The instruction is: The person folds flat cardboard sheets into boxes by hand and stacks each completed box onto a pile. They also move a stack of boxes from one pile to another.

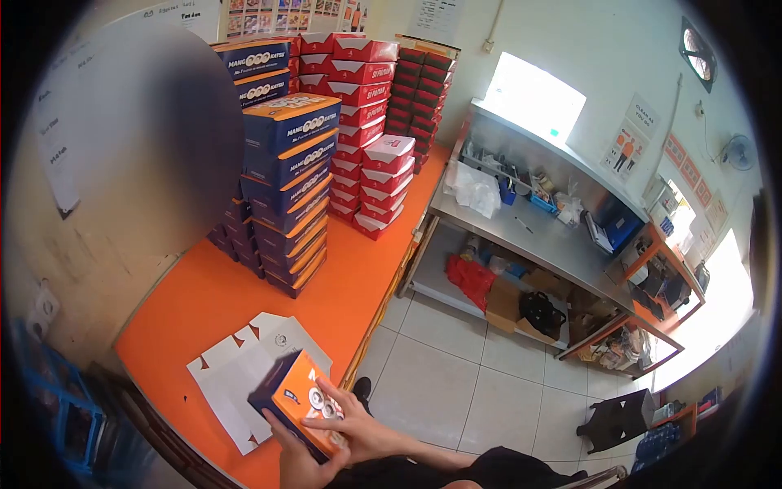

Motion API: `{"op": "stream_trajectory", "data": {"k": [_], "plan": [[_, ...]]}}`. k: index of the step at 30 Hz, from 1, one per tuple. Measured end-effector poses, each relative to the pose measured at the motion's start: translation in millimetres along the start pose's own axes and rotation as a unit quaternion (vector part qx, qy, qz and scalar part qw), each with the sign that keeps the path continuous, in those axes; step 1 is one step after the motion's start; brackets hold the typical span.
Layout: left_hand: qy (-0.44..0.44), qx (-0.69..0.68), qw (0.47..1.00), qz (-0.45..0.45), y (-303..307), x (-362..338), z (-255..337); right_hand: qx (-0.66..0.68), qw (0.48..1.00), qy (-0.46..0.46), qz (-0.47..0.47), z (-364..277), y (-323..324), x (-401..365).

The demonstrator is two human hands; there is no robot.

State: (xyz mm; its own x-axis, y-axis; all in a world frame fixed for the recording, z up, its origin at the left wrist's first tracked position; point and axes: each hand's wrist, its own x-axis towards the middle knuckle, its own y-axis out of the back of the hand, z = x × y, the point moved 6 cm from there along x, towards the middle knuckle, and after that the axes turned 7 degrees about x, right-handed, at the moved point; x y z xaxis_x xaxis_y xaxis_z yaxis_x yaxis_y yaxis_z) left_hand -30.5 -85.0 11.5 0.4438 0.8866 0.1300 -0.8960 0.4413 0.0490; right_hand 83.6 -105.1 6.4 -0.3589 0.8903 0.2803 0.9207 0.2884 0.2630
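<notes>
A folded orange and dark blue food box [295, 393] is tilted between my hands above the near end of the orange table [195, 306]. My left hand [300, 455] grips its lower side, the thumb and fingers bent around the edge. Across the orange top lie the fingers of my right hand [362, 425], pressed against the printed face. Under and beside the box are flat, unfolded cardboard blanks [232, 387], pale side up, with small notched tabs. The underside of the held box is hidden.
Tall stacks of blue and orange boxes [289, 171] and red and white boxes [362, 106] stand farther along the table. A steel counter [529, 236] with bags and supplies is across the tiled floor [456, 383]. A black stool [617, 417] stands at the right.
</notes>
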Motion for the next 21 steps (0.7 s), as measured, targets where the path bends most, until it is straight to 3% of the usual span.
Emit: {"op": "stream_trajectory", "data": {"k": [2, 3, 4, 5, 6, 7, 9, 10, 11, 13, 14, 15, 16, 17, 18, 21], "plan": [[-0.035, 0.014, 0.992, 0.12, 4.5, 12.4, 17.6, -0.218, 0.97, 0.033, 0.102, -11.3, 3.0, 13.2], [-0.052, -0.034, 0.978, 0.198, 13.7, 13.8, -3.8, -0.232, 0.963, 0.066, 0.119, -11.1, 4.8, 17.2], [-0.06, -0.027, 0.977, 0.205, 19.2, 14.9, -25.1, -0.228, 0.964, 0.078, 0.117, -10.4, 5.4, 21.6], [-0.137, 0.114, 0.957, 0.231, 27.2, 11.8, -34.2, -0.073, 0.975, 0.05, 0.205, -5.2, 20.7, 22.3], [-0.146, 0.198, 0.942, 0.229, 28.5, 9.2, -42.3, 0.087, 0.956, 0.018, 0.28, 3.1, 32.6, 23.0], [-0.155, 0.28, 0.919, 0.23, 29.8, 6.4, -50.4, 0.201, 0.94, -0.05, 0.272, 13.9, 31.7, 28.8], [-0.101, 0.313, 0.917, 0.226, 17.2, 11.4, -43.2, 0.202, 0.952, -0.016, 0.228, -4.0, 33.7, 47.1], [-0.084, 0.089, 0.962, 0.245, 17.1, 23.4, -28.8, 0.19, 0.961, 0.007, 0.199, -15.8, 39.8, 56.7], [-0.069, -0.141, 0.956, 0.246, 17.3, 38.2, -16.4, 0.141, 0.97, 0.019, 0.195, -32.7, 56.7, 68.3], [-0.153, -0.19, 0.922, 0.3, 31.2, 58.7, 24.5, -0.034, 0.978, 0.119, 0.17, -95.7, 109.3, 82.8], [-0.25, -0.182, 0.907, 0.286, 51.1, 63.5, 47.8, -0.12, 0.955, 0.197, 0.188, -117.0, 145.7, 91.8], [-0.344, -0.173, 0.883, 0.268, 69.0, 64.2, 69.2, -0.036, 0.955, 0.21, 0.207, -128.9, 184.3, 111.1], [-0.352, -0.167, 0.88, 0.273, 72.7, 67.7, 83.5, 0.048, 0.946, 0.228, 0.225, -143.9, 221.8, 131.3], [-0.319, -0.116, 0.883, 0.324, 77.0, 70.1, 95.3, 0.048, 0.933, 0.247, 0.256, -171.4, 256.5, 157.3], [-0.286, -0.065, 0.88, 0.374, 80.3, 73.7, 101.6, 0.088, 0.94, 0.235, 0.233, -187.4, 287.7, 191.0], [-0.273, -0.046, 0.89, 0.362, 63.4, 89.3, 89.8, 0.183, 0.954, 0.045, 0.231, -150.5, 385.2, 296.4]]}}
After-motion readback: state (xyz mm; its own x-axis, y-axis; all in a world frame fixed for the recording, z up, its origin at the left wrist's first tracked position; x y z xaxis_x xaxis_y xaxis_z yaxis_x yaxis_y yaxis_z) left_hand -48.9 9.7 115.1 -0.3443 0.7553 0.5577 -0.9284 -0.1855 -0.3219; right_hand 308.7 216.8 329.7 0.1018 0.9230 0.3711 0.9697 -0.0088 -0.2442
